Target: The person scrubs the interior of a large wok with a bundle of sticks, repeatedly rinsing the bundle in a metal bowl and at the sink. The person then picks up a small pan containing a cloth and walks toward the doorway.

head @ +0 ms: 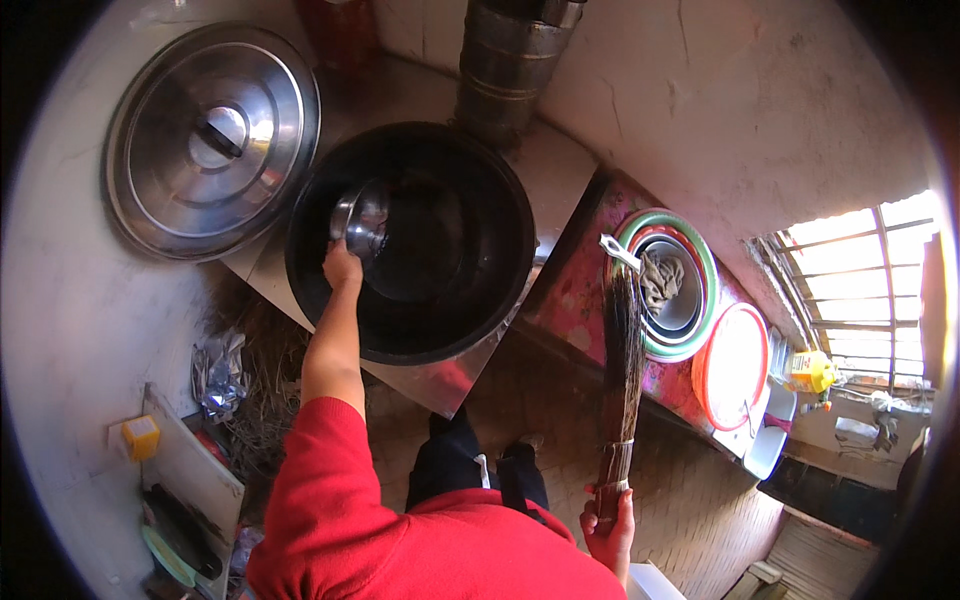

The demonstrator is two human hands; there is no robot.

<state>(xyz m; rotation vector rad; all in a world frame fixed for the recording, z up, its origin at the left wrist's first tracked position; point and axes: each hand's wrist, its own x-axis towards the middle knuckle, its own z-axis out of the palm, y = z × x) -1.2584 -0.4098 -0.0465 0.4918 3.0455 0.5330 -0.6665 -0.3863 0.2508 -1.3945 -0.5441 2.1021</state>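
Observation:
A large dark wok (480, 315) is set into the stove top (442, 390) in front of me. Over its left part, my left hand (343, 267) grips the rim of a shiny metal bowl (365, 223), which looks tilted on its side. Whether the bowl touches the wok I cannot tell. Low on the right, my right hand (609, 529) holds a tied bundle-brush of dark stiff bristles (624, 375) by its bound end. The bristle tips point away from me, towards the stacked basins.
Against the left wall leans a big metal lid (180, 172). A metal stovepipe (506, 67) rises behind the wok. On the pink-covered counter (577, 292) stand nested basins (709, 300) with a cloth, and a red-rimmed container (731, 367). Straw (266, 397) lies beside the stove's left.

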